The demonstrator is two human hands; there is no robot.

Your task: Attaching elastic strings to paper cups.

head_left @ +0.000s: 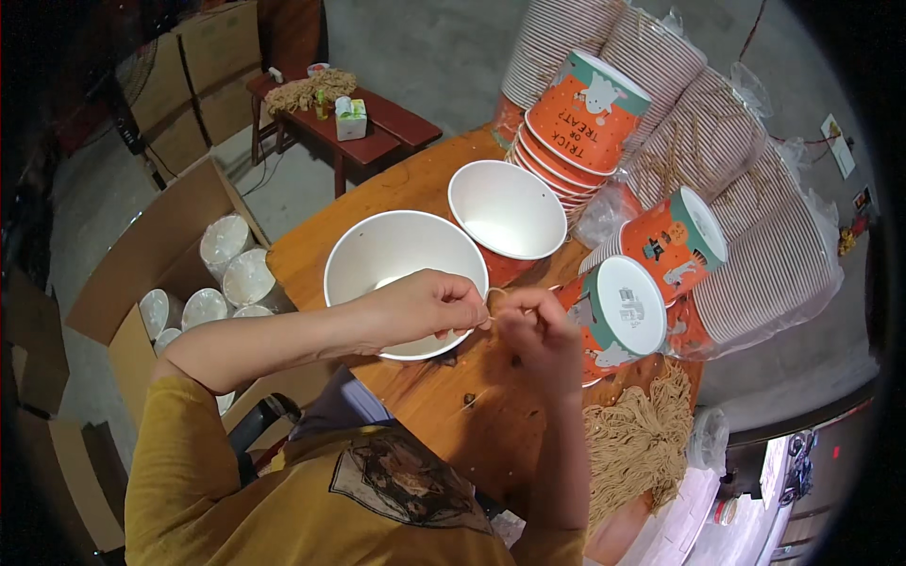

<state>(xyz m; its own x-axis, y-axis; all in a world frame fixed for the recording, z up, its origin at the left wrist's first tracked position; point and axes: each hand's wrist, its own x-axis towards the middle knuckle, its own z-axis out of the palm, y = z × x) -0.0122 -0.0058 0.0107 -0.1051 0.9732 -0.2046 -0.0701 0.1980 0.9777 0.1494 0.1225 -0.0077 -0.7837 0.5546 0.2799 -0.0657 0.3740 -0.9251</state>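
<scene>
A white-lined paper bucket (401, 247) stands mouth up on the wooden table in front of me, with a small hole near its far rim. My left hand (444, 302) reaches across its mouth and pinches a thin tan cord (493, 294) at the right rim. Just to the right, my right hand (540, 325) is curled, slightly blurred, with the cord looping toward its fingers. The cord's ends are hidden by my fingers. Behind these, a second bucket (507, 209) tilts its white inside toward me, its outside orange.
Printed orange buckets (587, 111) stand stacked at the back, with more lying (630, 307) on the right. Tall bagged stacks (755, 255) line the right side. Tan cords (642, 439) are heaped at the near right edge. A carton (179, 236) of wrapped stacks sits left of the table (444, 401).
</scene>
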